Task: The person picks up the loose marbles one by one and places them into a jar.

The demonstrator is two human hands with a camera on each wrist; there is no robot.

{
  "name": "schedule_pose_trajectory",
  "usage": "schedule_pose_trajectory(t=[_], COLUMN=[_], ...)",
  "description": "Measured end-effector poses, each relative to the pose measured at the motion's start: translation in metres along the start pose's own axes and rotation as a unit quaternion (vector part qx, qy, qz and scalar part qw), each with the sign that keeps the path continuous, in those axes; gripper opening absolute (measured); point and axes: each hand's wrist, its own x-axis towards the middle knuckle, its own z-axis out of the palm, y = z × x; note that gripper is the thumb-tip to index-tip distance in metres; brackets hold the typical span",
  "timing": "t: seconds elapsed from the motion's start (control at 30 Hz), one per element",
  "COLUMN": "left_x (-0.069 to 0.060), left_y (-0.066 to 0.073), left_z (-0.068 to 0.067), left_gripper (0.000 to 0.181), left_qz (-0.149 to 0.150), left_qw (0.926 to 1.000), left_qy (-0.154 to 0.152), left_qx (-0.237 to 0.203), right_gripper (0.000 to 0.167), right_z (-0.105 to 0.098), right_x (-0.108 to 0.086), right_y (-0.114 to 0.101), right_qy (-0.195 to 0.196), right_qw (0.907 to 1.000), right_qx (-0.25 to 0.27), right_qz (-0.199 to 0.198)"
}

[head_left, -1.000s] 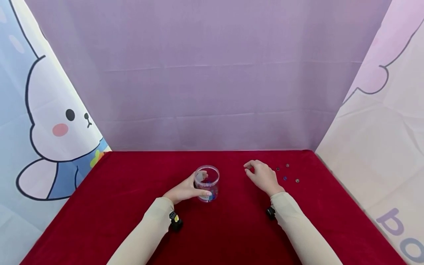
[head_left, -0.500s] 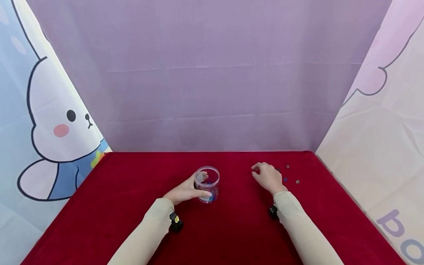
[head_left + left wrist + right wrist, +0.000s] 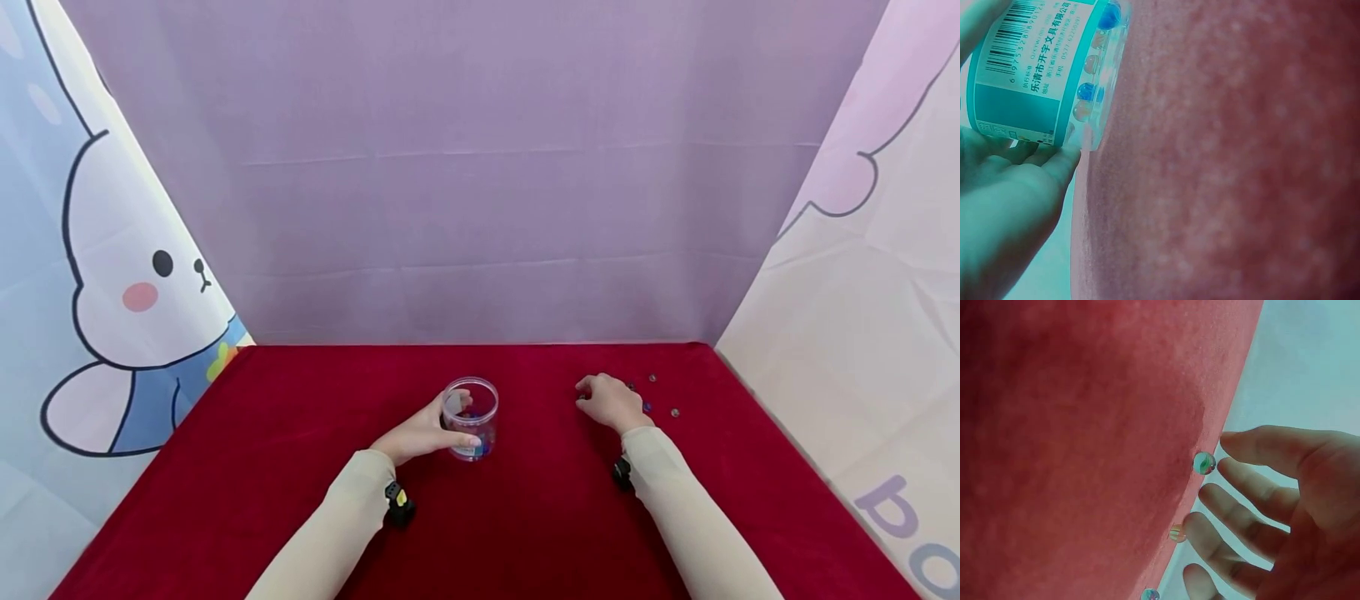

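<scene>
My left hand (image 3: 420, 429) grips a clear plastic jar (image 3: 483, 429) round its side, thumb at the front and fingers behind. The jar stands upright with its mouth uncovered. Through its wall in the left wrist view, blue marbles (image 3: 1088, 92) and clear ones show below the label (image 3: 1029, 69). My right hand (image 3: 615, 402) is low over the cloth, fingers bent and thumb apart from the index finger. Right at those tips lies a clear marble with a green swirl (image 3: 1204, 463); whether they touch it I cannot tell. Another marble (image 3: 1177, 534) lies near the other fingers.
A red cloth (image 3: 525, 517) covers the table. Several loose marbles lie right of my right hand, among them a blue marble (image 3: 647, 407) and a clear marble (image 3: 675, 412). A purple curtain (image 3: 480, 167) hangs behind, with printed cloths at both sides.
My right hand has moved to the right and slightly nearer, down to a marble on the cloth. My left hand and the jar have stayed in place.
</scene>
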Motion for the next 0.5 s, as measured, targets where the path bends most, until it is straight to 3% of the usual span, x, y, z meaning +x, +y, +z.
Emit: schedule_pose_trajectory(t=[0.23, 0.5], left_x=[0.0002, -0.0003], left_y=[-0.0013, -0.0005], left_z=[0.0001, -0.0005], left_gripper=[0.094, 0.093], left_qz=[0.002, 0.0], left_qw=[1.0, 1.0], left_qy=[0.001, 0.003], left_qx=[0.0, 0.003], right_gripper=[0.04, 0.032], right_z=[0.001, 0.0019], right_x=[-0.0019, -0.0003], right_y=[-0.0008, 0.0], right_qy=[-0.026, -0.018], right_qw=[0.9996, 0.9997], right_qx=[-0.004, -0.001], right_qz=[-0.006, -0.014])
